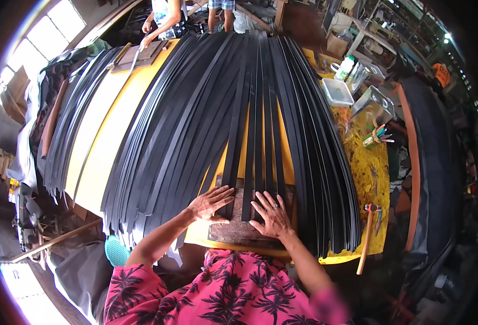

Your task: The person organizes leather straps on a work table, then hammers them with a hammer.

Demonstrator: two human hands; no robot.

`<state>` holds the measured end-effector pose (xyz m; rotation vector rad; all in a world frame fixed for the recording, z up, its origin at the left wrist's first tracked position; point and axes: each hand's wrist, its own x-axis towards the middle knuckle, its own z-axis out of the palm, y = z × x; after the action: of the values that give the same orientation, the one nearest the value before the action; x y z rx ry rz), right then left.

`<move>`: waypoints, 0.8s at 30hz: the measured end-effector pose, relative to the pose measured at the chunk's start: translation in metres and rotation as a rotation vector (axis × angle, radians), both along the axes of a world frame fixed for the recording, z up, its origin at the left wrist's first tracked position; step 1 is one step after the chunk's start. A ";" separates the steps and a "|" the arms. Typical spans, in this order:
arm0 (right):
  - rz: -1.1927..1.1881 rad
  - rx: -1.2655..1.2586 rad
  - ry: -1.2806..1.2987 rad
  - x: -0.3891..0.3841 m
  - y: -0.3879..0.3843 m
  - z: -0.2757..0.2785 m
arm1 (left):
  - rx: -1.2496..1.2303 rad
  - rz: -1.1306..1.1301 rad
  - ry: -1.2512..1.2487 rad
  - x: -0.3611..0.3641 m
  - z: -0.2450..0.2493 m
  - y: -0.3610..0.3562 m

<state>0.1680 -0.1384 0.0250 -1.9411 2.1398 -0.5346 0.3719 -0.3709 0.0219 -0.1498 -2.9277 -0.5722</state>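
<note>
Long black strips (pixel 195 108) run side by side down the yellow-topped table (pixel 244 141). At its near edge a worn brown board (pixel 233 230) lies under the ends of a few strips. My left hand (pixel 214 203) rests flat with spread fingers on the end of one strip (pixel 231 179) at the board's left. On the right, my right hand (pixel 271 215) lies with fingers apart over the ends of narrow strips (pixel 268 179). Between both hands another strip end (pixel 246 208) reaches onto the board. Neither hand grips anything.
A hammer (pixel 368 233) lies at the table's right edge. Beyond it stand a cup of pens (pixel 377 136), clear plastic containers (pixel 337 92) and a white bottle (pixel 345 67). At the far left, another person's hands (pixel 148 39) are near a second board (pixel 141 57).
</note>
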 end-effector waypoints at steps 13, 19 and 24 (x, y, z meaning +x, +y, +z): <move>-0.011 0.026 0.048 -0.003 0.001 -0.004 | -0.040 0.125 -0.018 -0.004 -0.012 0.012; -0.129 -0.003 0.074 -0.021 0.035 0.008 | 0.025 0.217 -0.044 0.016 -0.007 0.019; -0.255 0.080 0.096 -0.023 0.064 0.001 | 0.023 0.186 -0.043 -0.010 0.004 0.061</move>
<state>0.1449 -0.0747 0.0261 -1.6951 2.4471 -0.3963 0.3616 -0.3103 0.0257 0.1373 -2.9321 -0.5859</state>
